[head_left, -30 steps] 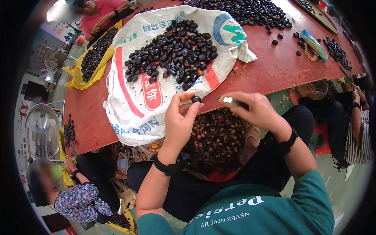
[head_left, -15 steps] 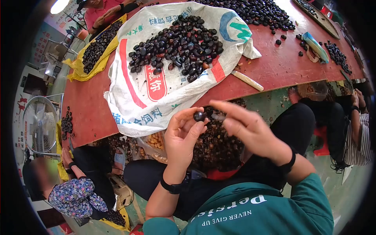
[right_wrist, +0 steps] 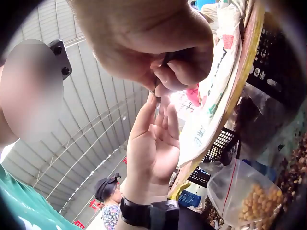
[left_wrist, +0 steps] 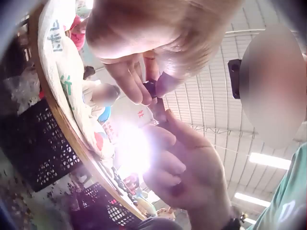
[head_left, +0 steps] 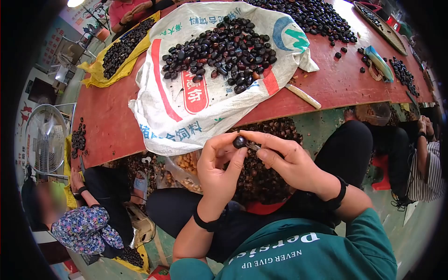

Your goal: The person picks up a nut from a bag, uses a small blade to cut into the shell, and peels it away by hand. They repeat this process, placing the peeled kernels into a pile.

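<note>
Between finger and thumb my left hand (head_left: 217, 170) pinches one round, glossy black nut (head_left: 240, 142) above my lap. My right hand (head_left: 294, 163) grips a small knife (head_left: 253, 146), its short blade right at the nut's side. In the left wrist view the nut (left_wrist: 150, 87) shows between the fingertips, with the blade (left_wrist: 157, 112) against it from below. The right hand's curled fingers partly hide the dark knife handle (right_wrist: 168, 58). Beyond the hands, a pile of similar nuts (head_left: 224, 51) lies on a white woven sack (head_left: 156, 128) with printed lettering.
The sack hangs over the edge of a red table (head_left: 107, 121). A pale stick (head_left: 303, 96) lies on it. Below are a clear bag of yellowish kernels (head_left: 186, 163) and a heap of brown shells (head_left: 263, 179). More nuts (head_left: 308, 23) lie at the back; other people sit around.
The right hand has come in from the right with the knife, from apart to touching the nut. My left hand has moved lower and slightly right, still pinching the nut.
</note>
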`<act>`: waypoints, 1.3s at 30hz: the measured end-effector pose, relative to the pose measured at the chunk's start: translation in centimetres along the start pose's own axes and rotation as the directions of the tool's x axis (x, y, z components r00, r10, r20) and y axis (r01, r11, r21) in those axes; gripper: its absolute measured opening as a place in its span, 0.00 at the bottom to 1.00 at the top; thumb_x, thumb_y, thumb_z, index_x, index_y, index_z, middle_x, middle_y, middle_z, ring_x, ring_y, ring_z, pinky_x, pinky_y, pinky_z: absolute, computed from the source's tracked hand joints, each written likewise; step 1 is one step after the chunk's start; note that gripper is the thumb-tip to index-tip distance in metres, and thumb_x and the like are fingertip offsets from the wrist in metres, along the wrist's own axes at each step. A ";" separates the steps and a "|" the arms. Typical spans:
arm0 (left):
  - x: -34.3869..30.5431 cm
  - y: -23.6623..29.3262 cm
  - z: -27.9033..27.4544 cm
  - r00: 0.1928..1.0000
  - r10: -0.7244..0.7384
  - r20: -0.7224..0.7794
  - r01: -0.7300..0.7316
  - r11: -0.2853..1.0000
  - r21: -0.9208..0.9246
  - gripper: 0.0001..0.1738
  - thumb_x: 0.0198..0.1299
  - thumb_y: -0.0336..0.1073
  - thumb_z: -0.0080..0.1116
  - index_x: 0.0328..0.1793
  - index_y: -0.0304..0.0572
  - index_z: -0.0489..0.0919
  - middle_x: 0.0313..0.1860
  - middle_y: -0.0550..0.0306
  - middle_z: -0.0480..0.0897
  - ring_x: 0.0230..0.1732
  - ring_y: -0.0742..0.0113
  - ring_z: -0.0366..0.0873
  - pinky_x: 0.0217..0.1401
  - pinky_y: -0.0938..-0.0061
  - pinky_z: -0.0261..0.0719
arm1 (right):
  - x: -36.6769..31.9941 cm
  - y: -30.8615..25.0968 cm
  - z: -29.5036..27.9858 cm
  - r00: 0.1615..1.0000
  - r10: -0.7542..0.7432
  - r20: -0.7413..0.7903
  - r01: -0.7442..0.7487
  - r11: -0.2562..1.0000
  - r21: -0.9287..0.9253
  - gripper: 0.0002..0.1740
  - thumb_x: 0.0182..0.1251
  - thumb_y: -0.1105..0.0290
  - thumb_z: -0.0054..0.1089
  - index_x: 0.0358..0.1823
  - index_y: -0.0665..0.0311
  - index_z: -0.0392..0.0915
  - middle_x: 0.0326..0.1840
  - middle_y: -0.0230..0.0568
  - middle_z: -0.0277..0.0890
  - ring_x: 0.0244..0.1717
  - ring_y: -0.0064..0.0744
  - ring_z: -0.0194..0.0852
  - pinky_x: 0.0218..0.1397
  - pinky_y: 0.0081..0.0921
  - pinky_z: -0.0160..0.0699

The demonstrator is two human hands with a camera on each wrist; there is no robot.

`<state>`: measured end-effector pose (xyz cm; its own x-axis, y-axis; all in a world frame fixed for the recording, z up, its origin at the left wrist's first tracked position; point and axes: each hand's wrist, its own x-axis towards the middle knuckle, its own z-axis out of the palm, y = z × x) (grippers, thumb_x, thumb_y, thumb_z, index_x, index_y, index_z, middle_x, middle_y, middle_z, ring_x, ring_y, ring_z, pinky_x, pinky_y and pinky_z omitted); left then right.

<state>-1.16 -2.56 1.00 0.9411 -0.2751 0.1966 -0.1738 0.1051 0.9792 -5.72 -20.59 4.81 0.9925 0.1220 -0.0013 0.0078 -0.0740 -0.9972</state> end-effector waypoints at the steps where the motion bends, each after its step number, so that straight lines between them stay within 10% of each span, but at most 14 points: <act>1: 0.0 0.0 0.1 0.999 0.047 -0.020 -0.047 0.999 0.016 0.18 0.62 0.21 0.66 0.58 0.36 0.77 0.52 0.54 0.82 0.47 0.74 0.82 0.47 0.81 0.82 | 0.0 -0.1 0.1 1.000 0.004 -0.002 -0.004 1.000 0.009 0.22 0.77 0.76 0.51 0.70 0.66 0.73 0.64 0.47 0.80 0.64 0.32 0.78 0.67 0.29 0.73; 12: 0.4 -0.4 0.6 0.934 0.352 0.064 -0.348 0.854 0.387 0.19 0.60 0.19 0.67 0.57 0.35 0.77 0.50 0.51 0.83 0.46 0.70 0.84 0.48 0.78 0.85 | 0.8 1.0 1.7 0.991 0.032 -0.132 -0.011 0.988 0.154 0.20 0.78 0.75 0.49 0.69 0.69 0.74 0.60 0.44 0.82 0.59 0.23 0.76 0.64 0.24 0.74; 16: 0.8 0.8 1.2 0.999 -0.024 -0.031 0.017 0.975 -0.223 0.20 0.65 0.17 0.60 0.62 0.34 0.74 0.50 0.55 0.83 0.50 0.71 0.83 0.52 0.78 0.83 | 1.1 0.2 0.4 0.998 0.019 -0.059 -0.008 0.984 0.180 0.21 0.78 0.76 0.50 0.70 0.68 0.73 0.60 0.43 0.82 0.59 0.22 0.75 0.64 0.24 0.74; 25: 1.0 -0.5 0.1 0.999 -0.051 -0.012 0.051 0.999 0.000 0.18 0.70 0.25 0.59 0.65 0.36 0.73 0.36 0.61 0.81 0.34 0.80 0.78 0.30 0.87 0.71 | 1.5 1.1 -0.5 0.999 0.012 0.040 -0.018 0.989 0.144 0.24 0.77 0.77 0.50 0.73 0.65 0.71 0.63 0.44 0.80 0.62 0.24 0.75 0.66 0.26 0.72; 31: 1.3 -2.1 0.0 0.997 0.073 -0.010 -0.071 0.993 0.098 0.17 0.69 0.22 0.59 0.62 0.35 0.73 0.47 0.54 0.81 0.38 0.79 0.79 0.36 0.85 0.78 | 1.8 1.8 -0.7 0.998 0.057 0.032 -0.062 0.980 0.187 0.23 0.77 0.76 0.51 0.72 0.63 0.72 0.63 0.45 0.81 0.62 0.25 0.76 0.66 0.27 0.74; 34: 1.2 -2.3 0.1 0.999 0.042 -0.026 -0.040 0.996 0.074 0.17 0.64 0.20 0.63 0.59 0.34 0.75 0.60 0.51 0.79 0.50 0.73 0.80 0.54 0.80 0.80 | 2.0 2.8 0.0 0.999 -0.030 -0.038 0.037 0.980 0.194 0.22 0.77 0.76 0.51 0.71 0.63 0.73 0.61 0.47 0.82 0.60 0.27 0.79 0.64 0.27 0.75; 39: 1.0 -2.7 1.0 0.988 0.139 -0.061 -0.125 0.975 0.186 0.17 0.64 0.20 0.64 0.57 0.34 0.76 0.58 0.49 0.79 0.48 0.72 0.81 0.50 0.79 0.82 | 1.7 4.3 1.5 0.978 -0.110 -0.175 0.126 0.989 0.079 0.21 0.77 0.77 0.50 0.69 0.64 0.74 0.56 0.49 0.83 0.56 0.36 0.83 0.59 0.28 0.78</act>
<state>-0.01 -4.06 -1.39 0.9238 -0.1993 0.3269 -0.3411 -0.0407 0.9391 -4.14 -19.26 0.40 0.9915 -0.0456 0.1219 0.1229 0.0204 -0.9922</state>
